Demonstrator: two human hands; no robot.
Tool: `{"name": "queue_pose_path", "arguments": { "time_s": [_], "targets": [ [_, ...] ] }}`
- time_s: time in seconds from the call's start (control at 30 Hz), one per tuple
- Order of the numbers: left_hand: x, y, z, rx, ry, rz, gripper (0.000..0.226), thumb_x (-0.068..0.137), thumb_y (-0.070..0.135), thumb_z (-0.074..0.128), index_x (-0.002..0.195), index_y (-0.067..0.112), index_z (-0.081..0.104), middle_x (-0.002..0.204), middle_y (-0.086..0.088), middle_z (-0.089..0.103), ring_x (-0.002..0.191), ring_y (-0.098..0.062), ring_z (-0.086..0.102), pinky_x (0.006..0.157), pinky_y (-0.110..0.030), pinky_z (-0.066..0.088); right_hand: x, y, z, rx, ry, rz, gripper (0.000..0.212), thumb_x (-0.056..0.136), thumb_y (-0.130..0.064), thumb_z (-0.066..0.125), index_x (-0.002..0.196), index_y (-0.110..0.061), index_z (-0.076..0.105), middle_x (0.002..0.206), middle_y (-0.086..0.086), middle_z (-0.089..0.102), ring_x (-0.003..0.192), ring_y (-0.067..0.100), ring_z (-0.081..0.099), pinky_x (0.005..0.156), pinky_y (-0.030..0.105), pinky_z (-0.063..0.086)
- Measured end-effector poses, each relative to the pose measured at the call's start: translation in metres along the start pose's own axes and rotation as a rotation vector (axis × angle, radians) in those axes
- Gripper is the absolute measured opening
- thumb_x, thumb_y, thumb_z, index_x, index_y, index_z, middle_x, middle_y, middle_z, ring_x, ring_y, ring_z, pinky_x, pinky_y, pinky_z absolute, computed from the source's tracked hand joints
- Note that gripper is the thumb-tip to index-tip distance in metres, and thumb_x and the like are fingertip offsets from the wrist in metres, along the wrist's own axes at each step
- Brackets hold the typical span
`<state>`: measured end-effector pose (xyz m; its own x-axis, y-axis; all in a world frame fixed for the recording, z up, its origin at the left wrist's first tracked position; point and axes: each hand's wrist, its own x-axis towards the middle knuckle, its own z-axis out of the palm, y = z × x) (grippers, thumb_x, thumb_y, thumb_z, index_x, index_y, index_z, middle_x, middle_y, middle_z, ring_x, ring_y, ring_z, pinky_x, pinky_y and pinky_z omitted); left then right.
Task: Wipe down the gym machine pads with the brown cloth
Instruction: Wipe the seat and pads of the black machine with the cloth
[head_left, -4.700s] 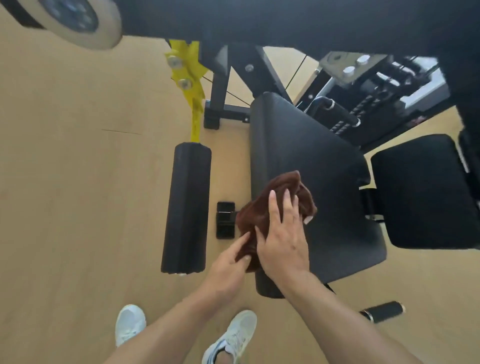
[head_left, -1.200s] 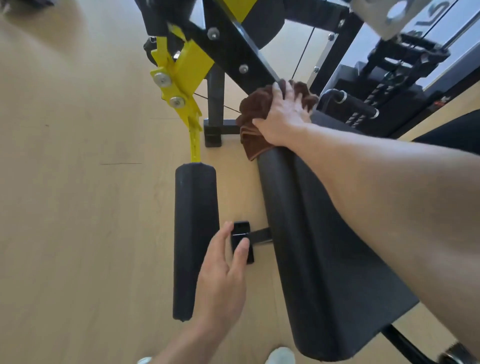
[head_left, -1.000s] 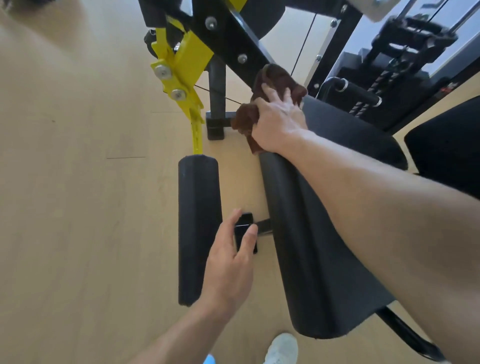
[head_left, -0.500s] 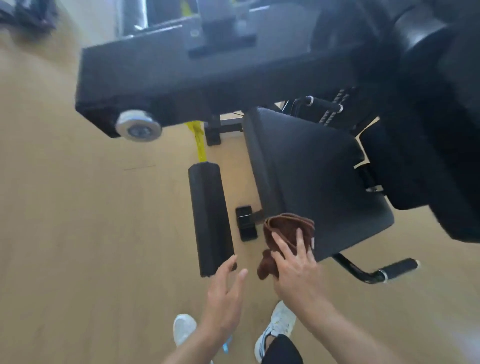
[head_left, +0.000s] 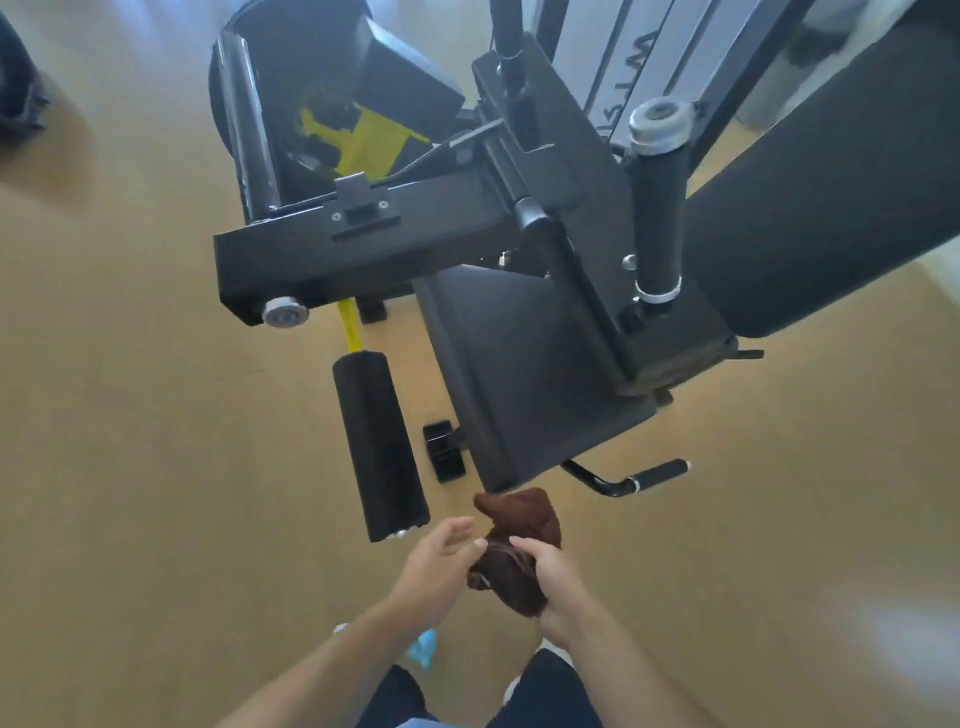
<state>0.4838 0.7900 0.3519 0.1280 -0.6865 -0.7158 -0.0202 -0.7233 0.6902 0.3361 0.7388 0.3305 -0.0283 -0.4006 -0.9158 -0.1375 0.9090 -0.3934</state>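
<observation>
Brown cloth (head_left: 519, 551) gripped by right hand (head_left: 553, 571); left hand (head_left: 436, 564) loose-fingered beside; wood floor (head_left: 156, 467) below.

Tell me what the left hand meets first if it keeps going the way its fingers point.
Probably the brown cloth: the left hand reaches right with fingers spread, fingertips almost on the cloth gripped by the right hand. Depth is unclear.

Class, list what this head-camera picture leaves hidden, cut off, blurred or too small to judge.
1. Seat pad: its far end is hidden behind the black frame arm.
2. Brown cloth: bunched in the right hand, so its wiping face is hidden.
3. Left hand: blur hides whether it touches the cloth.
4. Back pad: cut by the right edge.
5. Shoes: mostly hidden by arms and legs.
</observation>
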Motion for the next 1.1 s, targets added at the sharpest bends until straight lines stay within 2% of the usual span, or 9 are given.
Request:
{"name": "queue_pose_path", "arguments": {
  "time_s": [0.07, 0.2, 0.33, 0.47, 0.57, 0.63, 0.87, 1.03, 1.1],
  "targets": [
    [0.003, 0.01, 0.016, 0.05, 0.009, 0.013, 0.032, 0.101, 0.027, 0.057, 0.132, 0.022, 0.057, 0.127, 0.006, 0.063, 0.102, 0.0, 0.057, 0.063, -0.003, 0.043, 0.0, 0.002, -0.024, 0.027, -0.022, -0.041, 0.03, 0.093, -0.026, 0.073, 0.117, -0.008, 0.071, 0.098, 0.015, 0.08, 0.095, 0.035, 0.076, 0.09, 0.046, 0.061],
    [0.014, 0.026, 0.068, 0.141, 0.058, -0.002, 0.036, 0.1, 0.031, 0.057, 0.134, 0.021, 0.058, 0.129, 0.005, 0.064, 0.113, -0.009, 0.059, 0.083, -0.016, 0.043, 0.007, -0.008, -0.092, 0.112, -0.065, -0.118, 0.036, 0.089, -0.034, 0.077, 0.113, -0.008, 0.072, 0.096, 0.013, 0.08, 0.091, 0.032, 0.077, 0.072, 0.037, 0.061],
    [0.024, 0.052, 0.148, 0.093, 0.128, -0.055, 0.036, 0.099, 0.029, 0.059, 0.134, 0.019, 0.058, 0.13, 0.001, 0.064, 0.117, -0.015, 0.061, 0.086, -0.021, 0.046, 0.021, -0.024, -0.174, 0.151, -0.041, -0.148, 0.038, 0.089, -0.04, 0.074, 0.109, -0.007, 0.072, 0.093, 0.013, 0.081, 0.092, 0.034, 0.075, 0.074, 0.037, 0.058],
    [0.029, 0.084, 0.228, 0.039, 0.166, -0.081, 0.034, 0.1, 0.028, 0.058, 0.133, 0.019, 0.057, 0.129, 0.0, 0.064, 0.117, -0.016, 0.06, 0.096, -0.028, 0.048, 0.034, -0.041, -0.255, 0.134, -0.045, -0.148, 0.038, 0.09, -0.027, 0.076, 0.117, -0.001, 0.068, 0.1, 0.019, 0.078, 0.088, 0.033, 0.076, 0.068, 0.034, 0.057],
    [0.032, 0.11, 0.262, 0.05, 0.14, -0.064, 0.034, 0.1, 0.029, 0.057, 0.134, 0.022, 0.056, 0.129, 0.004, 0.062, 0.114, -0.012, 0.058, 0.084, -0.021, 0.046, 0.039, -0.064, -0.292, 0.156, -0.058, -0.159, 0.028, 0.096, -0.013, 0.07, 0.118, 0.002, 0.063, 0.109, 0.025, 0.073, 0.081, 0.03, 0.072, 0.052, 0.026, 0.056],
    [0.041, 0.129, 0.27, 0.066, 0.157, -0.043, 0.034, 0.099, 0.028, 0.059, 0.133, 0.021, 0.058, 0.128, 0.004, 0.063, 0.11, -0.009, 0.058, 0.078, -0.019, 0.043, 0.051, -0.081, -0.3, 0.166, -0.088, -0.175, 0.024, 0.097, -0.009, 0.067, 0.118, 0.003, 0.065, 0.103, 0.024, 0.072, 0.076, 0.03, 0.073, 0.05, 0.025, 0.057],
    [0.096, 0.203, 0.256, 0.1, 0.283, 0.075, 0.034, 0.096, 0.025, 0.063, 0.13, 0.021, 0.062, 0.126, 0.007, 0.064, 0.112, -0.009, 0.06, 0.092, -0.023, 0.043, 0.091, -0.144, -0.267, 0.093, -0.194, -0.159, 0.021, 0.103, -0.013, 0.058, 0.122, -0.006, 0.063, 0.108, 0.024, 0.074, 0.093, 0.039, 0.075, 0.068, 0.038, 0.064],
    [0.142, 0.269, 0.247, 0.168, 0.326, 0.173, 0.039, 0.096, 0.028, 0.06, 0.135, 0.024, 0.058, 0.136, 0.009, 0.061, 0.128, -0.012, 0.055, 0.101, -0.026, 0.042, 0.11, -0.209, -0.246, -0.061, -0.22, -0.177, 0.023, 0.106, -0.02, 0.054, 0.126, -0.013, 0.061, 0.115, 0.022, 0.074, 0.088, 0.033, 0.076, 0.059, 0.033, 0.061],
    [0.157, 0.296, 0.249, 0.227, 0.344, 0.204, 0.041, 0.097, 0.029, 0.059, 0.137, 0.025, 0.056, 0.139, 0.009, 0.058, 0.13, -0.012, 0.052, 0.099, -0.024, 0.04, 0.118, -0.242, -0.241, -0.105, -0.239, -0.2, 0.022, 0.107, -0.02, 0.052, 0.126, -0.016, 0.061, 0.111, 0.024, 0.074, 0.09, 0.035, 0.074, 0.072, 0.043, 0.064]
  ]
}}
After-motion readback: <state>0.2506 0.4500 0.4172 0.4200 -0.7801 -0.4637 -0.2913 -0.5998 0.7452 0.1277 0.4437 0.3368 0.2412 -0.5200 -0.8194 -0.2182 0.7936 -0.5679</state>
